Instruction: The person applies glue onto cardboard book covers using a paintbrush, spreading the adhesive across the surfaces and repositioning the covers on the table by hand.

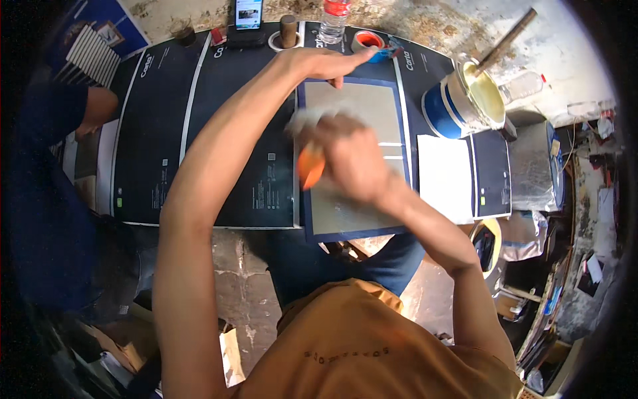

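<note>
A grey board with a dark blue border [359, 226] lies on the table in front of me. Over its left part, my right hand [352, 159] is closed around what looks like a brush with an orange handle [310, 167]. Motion smears that hand and the brush's whitish end, so whether it touches the board cannot be told. My left hand [325, 65] is at the board's top edge, its fingers stretched to the right and one digit pointing down at the border. A red-orange tape roll [367, 41] and a blue item [382, 54] sit just beyond its fingertips.
A blue and white bucket [444, 110] of pale paste with a stick [508, 40] stands at right, beside white sheets [444, 176]. Along the back are a phone [248, 16], a water bottle [334, 23] and a brown cylinder [288, 32]. Another person's arm [98, 110] is at left.
</note>
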Motion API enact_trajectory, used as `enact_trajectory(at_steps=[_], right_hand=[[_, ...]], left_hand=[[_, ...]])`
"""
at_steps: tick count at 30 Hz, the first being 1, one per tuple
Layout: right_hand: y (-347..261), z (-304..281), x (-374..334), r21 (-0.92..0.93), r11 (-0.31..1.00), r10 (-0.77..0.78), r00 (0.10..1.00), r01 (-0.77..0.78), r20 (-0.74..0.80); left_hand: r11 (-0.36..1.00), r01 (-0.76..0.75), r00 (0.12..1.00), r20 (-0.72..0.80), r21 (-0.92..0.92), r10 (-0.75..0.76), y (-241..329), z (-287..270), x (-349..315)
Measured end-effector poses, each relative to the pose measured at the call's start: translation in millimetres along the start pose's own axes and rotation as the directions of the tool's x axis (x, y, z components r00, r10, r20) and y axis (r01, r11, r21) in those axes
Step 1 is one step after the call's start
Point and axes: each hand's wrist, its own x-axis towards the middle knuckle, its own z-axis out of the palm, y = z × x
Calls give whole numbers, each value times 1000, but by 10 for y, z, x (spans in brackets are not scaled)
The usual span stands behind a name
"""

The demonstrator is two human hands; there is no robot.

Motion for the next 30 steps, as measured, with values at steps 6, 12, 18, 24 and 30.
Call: enact_trajectory(at_steps=[6,12,18,24,30], right_hand=[[-50,-87,289,-65,995,-85,996,82,-38],[-433,34,-94,181,969,-216,937,170,275],[-178,-120,-496,55,998,-37,999,38,-20],[-747,-291,-942,227,967,-146,981,115,125],[-266,-286,-764,29,998,55,995,-53,-84]], left_hand=[[998,27,992,123,-64,-19,-49,-38,159],[1000,14,986,164,-5,-13,-89,-22,162],[998,66,992,112,5,-66,-122,81,263],[986,137,979,139,99,-150,55,67,200],[976,188,979,59,111,-195,135,101,200]])
